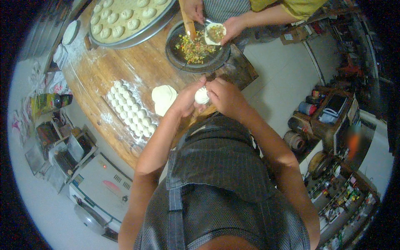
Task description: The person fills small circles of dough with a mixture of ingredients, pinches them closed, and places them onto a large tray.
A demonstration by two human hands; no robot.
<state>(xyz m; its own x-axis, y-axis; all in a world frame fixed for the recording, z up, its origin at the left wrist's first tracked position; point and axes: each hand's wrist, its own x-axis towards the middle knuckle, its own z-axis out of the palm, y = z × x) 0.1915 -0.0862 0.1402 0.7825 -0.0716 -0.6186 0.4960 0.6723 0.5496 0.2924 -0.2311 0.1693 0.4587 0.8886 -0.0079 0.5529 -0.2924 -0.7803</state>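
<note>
A white pleated bun (202,95) lies between my two hands, in front of my apron and over the table's near edge. Beneath and beside it is my left hand (189,97), cradling it in the palm. The fingers of my right hand (225,96) pinch the bun's edge from the other side. Just left of my left hand, flat dough wrappers (163,99) overlap on the wooden table. Farther left, small dough pieces (131,107) sit in floury rows. Beyond my hands stands a dark mesh-rimmed bowl (172,57) of chopped vegetable filling (195,50).
Across the table, a person's hands (232,28) hold a filled wrapper and a spoon at the bowl. A large round tray (137,39) of shaped buns stands at the upper left. The table corner (254,75) juts out at right. A white appliance (104,184) stands lower left.
</note>
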